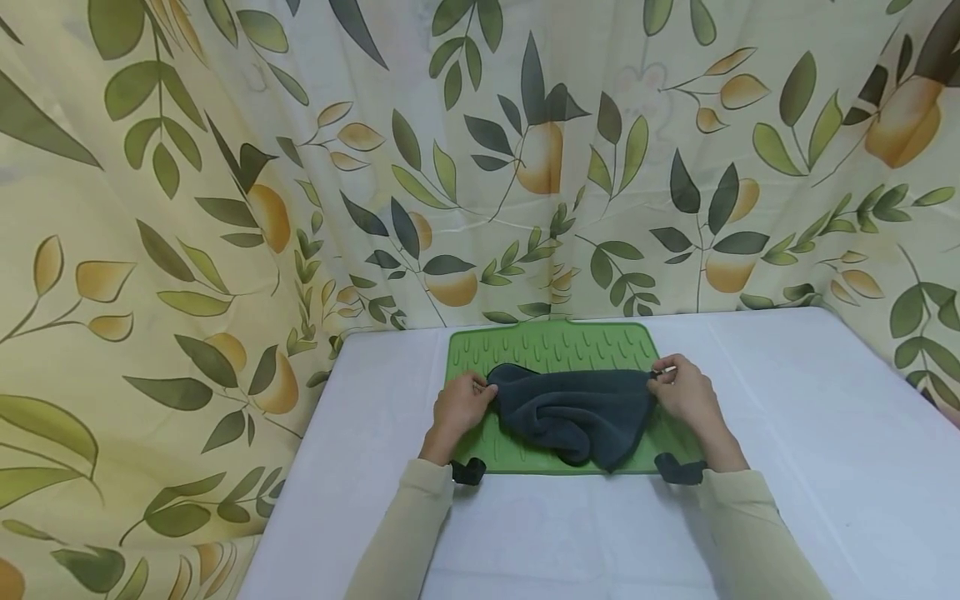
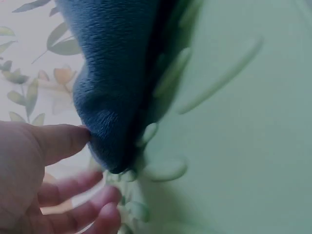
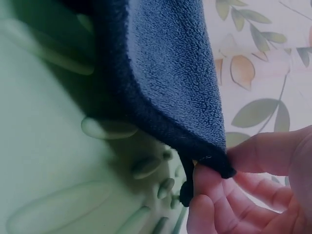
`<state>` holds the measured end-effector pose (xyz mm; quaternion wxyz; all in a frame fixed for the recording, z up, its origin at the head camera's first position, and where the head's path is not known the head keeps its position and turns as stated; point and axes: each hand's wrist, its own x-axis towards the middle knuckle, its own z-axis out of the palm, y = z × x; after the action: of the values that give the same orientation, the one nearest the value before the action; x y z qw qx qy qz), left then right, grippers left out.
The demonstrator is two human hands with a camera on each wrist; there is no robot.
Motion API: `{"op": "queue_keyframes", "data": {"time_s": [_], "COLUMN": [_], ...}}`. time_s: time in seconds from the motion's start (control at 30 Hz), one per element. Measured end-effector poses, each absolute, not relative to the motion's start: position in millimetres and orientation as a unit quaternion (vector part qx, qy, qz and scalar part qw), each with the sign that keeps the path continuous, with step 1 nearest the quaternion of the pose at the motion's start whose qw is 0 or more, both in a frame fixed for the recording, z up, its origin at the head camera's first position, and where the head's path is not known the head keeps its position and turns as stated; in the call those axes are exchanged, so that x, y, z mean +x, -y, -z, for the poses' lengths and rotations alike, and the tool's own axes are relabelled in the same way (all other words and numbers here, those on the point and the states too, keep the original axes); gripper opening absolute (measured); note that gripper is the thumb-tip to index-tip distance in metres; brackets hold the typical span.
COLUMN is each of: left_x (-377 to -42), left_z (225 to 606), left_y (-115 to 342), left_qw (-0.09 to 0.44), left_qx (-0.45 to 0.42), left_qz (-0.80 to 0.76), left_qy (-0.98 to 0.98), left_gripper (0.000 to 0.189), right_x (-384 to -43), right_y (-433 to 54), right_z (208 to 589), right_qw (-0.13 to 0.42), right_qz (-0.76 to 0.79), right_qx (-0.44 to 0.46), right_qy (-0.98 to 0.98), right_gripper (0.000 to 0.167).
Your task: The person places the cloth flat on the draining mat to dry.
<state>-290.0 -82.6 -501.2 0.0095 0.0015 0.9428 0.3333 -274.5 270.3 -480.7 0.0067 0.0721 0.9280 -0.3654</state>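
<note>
A dark blue-grey cloth (image 1: 573,408) with a fuzzy surface hangs bunched and folded over the green ridged mat (image 1: 555,337). At the cloth's left end, my left hand (image 1: 461,404) pinches its edge; the left wrist view has the thumb (image 2: 66,141) against the fabric, the other fingers lower and partly behind. My right hand (image 1: 686,392) pinches the opposite upper corner between thumb and fingertips. By that corner, a small dark loop (image 3: 186,183) shows in the right wrist view. The upper edge stretches between both hands, while the lower part droops in folds onto the mat.
The mat lies on a white-covered table (image 1: 570,533). Behind and to the left hangs a curtain (image 1: 480,167) printed with leaves and fruit. Dark wrist straps (image 1: 468,472) stick out near both sleeves.
</note>
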Motion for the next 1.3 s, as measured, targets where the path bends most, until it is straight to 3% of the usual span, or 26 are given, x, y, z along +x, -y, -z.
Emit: {"op": "queue_keyframes", "data": {"time_s": [0.13,0.3,0.57,0.9,1.1,1.3], "left_x": [-293.3,-292.9,-290.6,-294.3,-296.9,-301.5], "left_z": [505.5,506.6,505.5,510.9,509.6,507.4], "left_y": [79.9,79.3,75.9,76.2,78.8,86.1], "left_qw": [0.019,0.054,0.060,0.018,-0.038,-0.072], "left_qx": [0.008,0.028,0.049,0.063,0.075,0.023], "left_qz": [-0.339,-0.353,-0.346,-0.445,-0.498,-0.497], "left_qy": [-0.941,-0.934,-0.935,-0.893,-0.863,-0.864], "left_gripper": [0.049,0.052,0.065,0.033,0.025,0.022], "right_x": [-274.2,-274.6,-273.0,-272.2,-272.1,-274.4], "right_y": [-273.3,-277.0,-275.5,-275.6,-277.4,-282.0], "right_z": [480.0,477.4,479.4,480.6,480.2,483.3], "right_qw": [0.043,0.099,0.092,0.050,0.024,0.006], "right_qz": [0.356,0.335,0.345,0.338,0.339,0.352], "right_qx": [0.065,0.045,0.034,0.016,0.005,0.011], "right_qy": [-0.931,-0.936,-0.934,-0.940,-0.940,-0.936], "right_gripper": [0.051,0.063,0.042,0.033,0.030,0.035]}}
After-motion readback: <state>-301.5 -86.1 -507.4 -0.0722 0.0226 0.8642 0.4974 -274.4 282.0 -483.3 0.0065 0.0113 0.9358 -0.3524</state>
